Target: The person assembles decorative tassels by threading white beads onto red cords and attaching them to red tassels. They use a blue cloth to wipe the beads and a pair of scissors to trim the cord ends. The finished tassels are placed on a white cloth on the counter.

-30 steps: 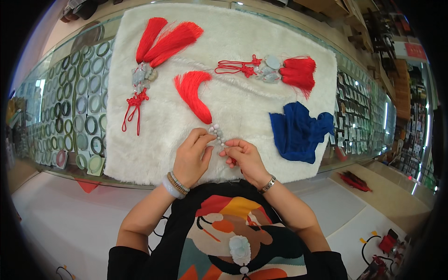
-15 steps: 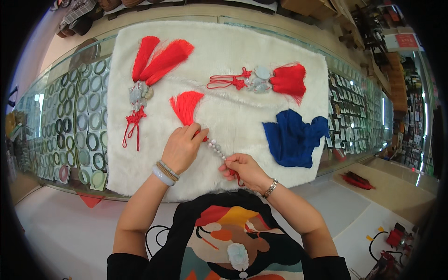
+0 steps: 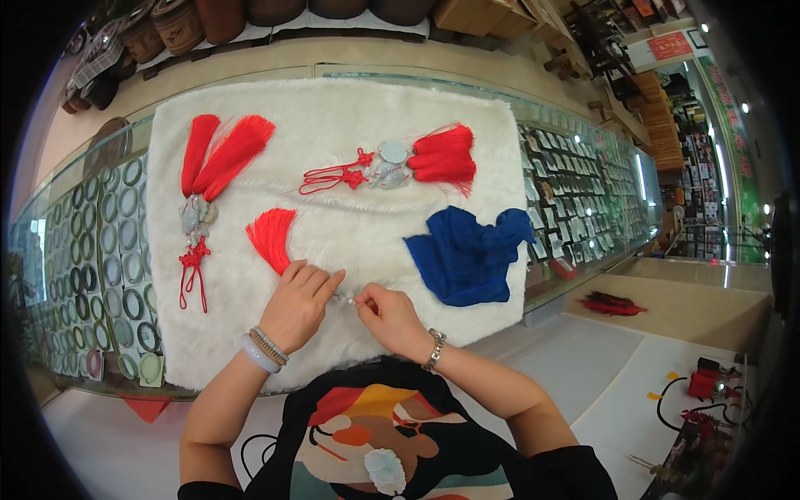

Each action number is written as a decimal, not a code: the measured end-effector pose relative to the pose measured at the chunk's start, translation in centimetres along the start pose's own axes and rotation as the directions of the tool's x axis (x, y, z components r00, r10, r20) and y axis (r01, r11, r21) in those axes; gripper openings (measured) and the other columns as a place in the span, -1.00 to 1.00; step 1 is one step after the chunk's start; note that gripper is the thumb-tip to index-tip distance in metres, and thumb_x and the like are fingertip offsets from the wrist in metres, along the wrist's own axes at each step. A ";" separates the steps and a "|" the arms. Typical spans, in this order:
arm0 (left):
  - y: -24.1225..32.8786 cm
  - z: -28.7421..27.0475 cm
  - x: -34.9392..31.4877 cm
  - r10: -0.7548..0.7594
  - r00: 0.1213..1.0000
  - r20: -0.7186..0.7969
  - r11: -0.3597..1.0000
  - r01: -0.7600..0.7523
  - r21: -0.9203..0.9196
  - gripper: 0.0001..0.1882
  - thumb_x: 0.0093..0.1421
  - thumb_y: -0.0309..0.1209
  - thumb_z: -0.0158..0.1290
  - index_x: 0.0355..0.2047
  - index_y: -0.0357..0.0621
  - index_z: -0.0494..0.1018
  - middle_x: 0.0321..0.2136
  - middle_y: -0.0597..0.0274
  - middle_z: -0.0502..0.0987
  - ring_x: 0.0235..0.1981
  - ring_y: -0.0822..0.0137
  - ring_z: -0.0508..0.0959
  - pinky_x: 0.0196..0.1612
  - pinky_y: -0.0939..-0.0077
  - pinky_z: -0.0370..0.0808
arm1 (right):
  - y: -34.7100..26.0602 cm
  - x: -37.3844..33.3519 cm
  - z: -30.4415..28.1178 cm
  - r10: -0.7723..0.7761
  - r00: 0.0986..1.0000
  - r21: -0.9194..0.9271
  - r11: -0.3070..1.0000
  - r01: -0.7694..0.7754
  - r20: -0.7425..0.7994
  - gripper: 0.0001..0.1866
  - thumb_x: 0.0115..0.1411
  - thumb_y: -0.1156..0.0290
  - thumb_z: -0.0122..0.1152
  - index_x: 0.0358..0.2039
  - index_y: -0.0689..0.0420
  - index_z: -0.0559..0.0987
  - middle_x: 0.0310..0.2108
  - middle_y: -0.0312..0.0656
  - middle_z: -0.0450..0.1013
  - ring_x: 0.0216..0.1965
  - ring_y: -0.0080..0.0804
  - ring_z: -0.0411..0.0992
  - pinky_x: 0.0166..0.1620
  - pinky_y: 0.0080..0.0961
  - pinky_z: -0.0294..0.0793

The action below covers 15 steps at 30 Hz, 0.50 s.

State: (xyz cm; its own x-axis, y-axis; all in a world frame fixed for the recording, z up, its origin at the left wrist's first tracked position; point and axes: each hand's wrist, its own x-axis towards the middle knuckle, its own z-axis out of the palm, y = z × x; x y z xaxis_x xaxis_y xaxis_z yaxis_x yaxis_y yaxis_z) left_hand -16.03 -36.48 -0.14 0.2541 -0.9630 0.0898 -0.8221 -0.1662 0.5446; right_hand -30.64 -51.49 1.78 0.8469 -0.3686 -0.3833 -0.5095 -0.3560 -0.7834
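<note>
My left hand (image 3: pixel 296 304) lies over the upper part of a tassel pendant, its fingers closed around it and the red tassel (image 3: pixel 271 237) fanning out beyond them. Close beside it, my right hand (image 3: pixel 392 321) pinches the pendant's pale bead strand (image 3: pixel 350 300) between thumb and forefinger. Only a short stretch of beads shows between the hands; the cord end is hidden by my right hand. Under everything is a white plush cloth (image 3: pixel 350 237). Two similar pendants lie flat on it: a pale carved-stone one (image 3: pixel 198 215) at the left, another (image 3: pixel 390 164) toward the far side.
A crumpled blue cloth (image 3: pixel 471 257) lies right of my hands. The plush cloth covers a glass display counter, with rows of bangles (image 3: pixel 125 229) on the left and small carded items (image 3: pixel 567 196) on the right. Brown barrel-shaped containers (image 3: pixel 221 18) stand beyond it.
My right hand has come nearer to my left, so less of the bead strand shows. The red cord below my right hand is now hidden. The whole view has shifted.
</note>
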 end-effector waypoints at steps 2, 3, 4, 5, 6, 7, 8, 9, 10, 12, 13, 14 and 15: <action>-0.2 0.2 0.1 -0.014 0.999 -0.050 0.998 0.011 -0.056 -0.46 -0.05 -0.61 0.14 0.04 -0.21 0.49 -0.24 0.15 0.48 -0.15 0.13 0.48 0.17 0.15 0.32 | -0.9 -0.4 -0.7 -0.098 0.995 -0.081 0.992 0.097 -0.018 -0.90 0.22 0.46 0.16 -0.33 0.24 0.53 -0.59 -0.07 0.49 -0.59 -0.23 0.47 -0.47 -0.38 0.41; -0.4 0.2 -0.1 -0.030 0.999 -0.036 0.996 0.027 -0.080 -0.46 -0.04 -0.61 0.15 0.04 -0.21 0.49 -0.27 0.14 0.48 -0.18 0.13 0.48 0.14 0.16 0.33 | -1.4 -0.6 -1.1 -0.103 0.995 -0.124 0.987 0.101 -0.006 -0.91 0.21 0.47 0.15 -0.34 0.23 0.53 -0.59 -0.02 0.48 -0.56 -0.09 0.49 -0.46 -0.32 0.42; -0.4 0.1 -0.1 -0.046 0.999 -0.021 0.993 0.044 -0.107 -0.47 -0.03 -0.61 0.15 0.04 -0.22 0.49 -0.29 0.13 0.49 -0.21 0.13 0.49 0.12 0.18 0.35 | -1.7 -0.8 -1.6 -0.119 0.993 -0.123 0.985 0.117 -0.010 -0.91 0.20 0.47 0.15 -0.34 0.23 0.52 -0.56 0.00 0.49 -0.53 -0.05 0.50 -0.43 -0.26 0.44; -0.6 0.0 -0.2 -0.056 0.998 0.005 0.986 0.057 -0.156 -0.51 0.01 -0.59 0.15 0.02 -0.21 0.50 -0.31 0.13 0.50 -0.23 0.11 0.50 0.08 0.19 0.38 | -2.0 -1.1 -2.3 -0.117 0.993 -0.126 0.985 0.116 0.001 -0.91 0.20 0.46 0.14 -0.35 0.22 0.50 -0.54 0.01 0.51 -0.49 0.00 0.51 -0.41 -0.21 0.45; -0.8 -0.3 -0.2 -0.068 0.997 0.030 0.976 0.073 -0.203 -0.56 0.05 -0.56 0.16 0.01 -0.21 0.51 -0.34 0.12 0.52 -0.25 0.09 0.51 0.04 0.21 0.41 | -2.3 -1.3 -2.9 -0.117 0.993 -0.118 0.986 0.118 0.017 -0.91 0.19 0.46 0.13 -0.35 0.22 0.49 -0.51 0.02 0.52 -0.46 0.04 0.52 -0.38 -0.16 0.47; -0.8 -0.6 -0.3 -0.096 0.993 0.074 0.964 0.112 -0.242 -0.60 0.09 -0.54 0.16 -0.01 -0.20 0.53 -0.36 0.12 0.53 -0.27 0.08 0.53 -0.01 0.23 0.44 | -2.4 -1.4 -3.4 -0.135 0.991 -0.137 0.981 0.135 0.010 -0.91 0.19 0.46 0.14 -0.35 0.22 0.49 -0.51 0.03 0.52 -0.46 0.04 0.52 -0.38 -0.16 0.47; -0.7 -0.9 -0.4 -0.098 0.991 0.093 0.937 0.124 -0.327 -0.63 0.12 -0.52 0.16 -0.02 -0.20 0.54 -0.36 0.08 0.56 -0.28 0.04 0.54 -0.06 0.23 0.47 | -2.5 -1.5 -3.9 -0.156 0.988 -0.144 0.977 0.156 0.006 -0.91 0.18 0.46 0.14 -0.35 0.22 0.49 -0.51 0.03 0.52 -0.46 0.04 0.52 -0.38 -0.16 0.47; -0.6 -1.3 -0.6 -0.112 0.985 0.131 0.903 0.156 -0.400 -0.66 0.14 -0.51 0.16 -0.04 -0.21 0.54 -0.36 0.05 0.58 -0.29 -0.01 0.56 -0.11 0.23 0.49 | -2.5 -1.6 -4.3 -0.178 0.984 -0.152 0.973 0.176 0.001 -0.91 0.18 0.46 0.14 -0.34 0.22 0.49 -0.50 0.03 0.52 -0.46 0.04 0.52 -0.38 -0.16 0.47; -0.5 -1.7 -0.7 -0.122 0.978 0.169 0.863 0.189 -0.469 -0.69 0.17 -0.50 0.16 -0.05 -0.21 0.55 -0.36 0.02 0.60 -0.30 -0.05 0.57 -0.15 0.24 0.51 | -2.5 -1.6 -4.6 -0.181 0.983 -0.158 0.971 0.179 0.002 -0.91 0.18 0.47 0.14 -0.34 0.22 0.49 -0.50 0.03 0.52 -0.46 0.04 0.52 -0.38 -0.16 0.47; -0.8 -3.2 -1.0 -0.146 0.958 0.247 0.817 0.258 -0.515 -0.71 0.21 -0.50 0.15 -0.04 -0.22 0.56 -0.33 0.03 0.63 -0.35 0.05 0.60 -0.23 0.30 0.53 | -2.5 -1.6 -5.0 -0.180 0.984 -0.168 0.970 0.179 0.007 -0.91 0.19 0.47 0.15 -0.34 0.23 0.49 -0.50 0.04 0.52 -0.47 0.04 0.52 -0.39 -0.17 0.47; -1.1 -4.0 -1.1 -0.155 0.945 0.286 0.792 0.292 -0.536 -0.72 0.23 -0.50 0.15 -0.04 -0.23 0.56 -0.32 0.04 0.65 -0.37 0.10 0.61 -0.26 0.33 0.54 | -2.5 -1.5 -5.1 -0.180 0.984 -0.151 0.972 0.180 0.011 -0.91 0.19 0.47 0.15 -0.35 0.23 0.49 -0.50 0.04 0.52 -0.47 0.03 0.52 -0.39 -0.18 0.47; -1.5 -4.9 -1.0 -0.179 0.924 0.339 0.733 0.354 -0.580 -0.71 0.24 -0.50 0.15 -0.02 -0.23 0.55 -0.32 0.11 0.65 -0.40 0.21 0.58 -0.28 0.38 0.53 | -2.5 -1.5 -5.1 -0.172 0.985 -0.133 0.976 0.173 0.019 -0.91 0.19 0.48 0.15 -0.35 0.24 0.50 -0.50 0.04 0.52 -0.47 0.03 0.52 -0.39 -0.20 0.48; -2.1 -5.8 -0.9 -0.198 0.899 0.391 0.668 0.416 -0.617 -0.70 0.26 -0.50 0.15 0.00 -0.23 0.55 -0.33 0.17 0.66 -0.42 0.33 0.56 -0.29 0.43 0.53 | -2.5 -1.4 -5.1 -0.128 0.991 -0.127 0.983 0.131 0.034 -0.91 0.19 0.48 0.16 -0.35 0.24 0.50 -0.50 0.04 0.52 -0.48 0.03 0.52 -0.39 -0.21 0.48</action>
State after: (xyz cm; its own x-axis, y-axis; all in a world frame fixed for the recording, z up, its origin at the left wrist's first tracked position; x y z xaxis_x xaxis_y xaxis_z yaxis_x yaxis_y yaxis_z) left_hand -11.62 -34.04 3.48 0.1922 -0.9156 -0.3532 -0.1288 -0.3803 0.9158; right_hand -31.31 -54.45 6.72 0.9099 -0.2902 -0.2964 -0.4090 -0.5079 -0.7581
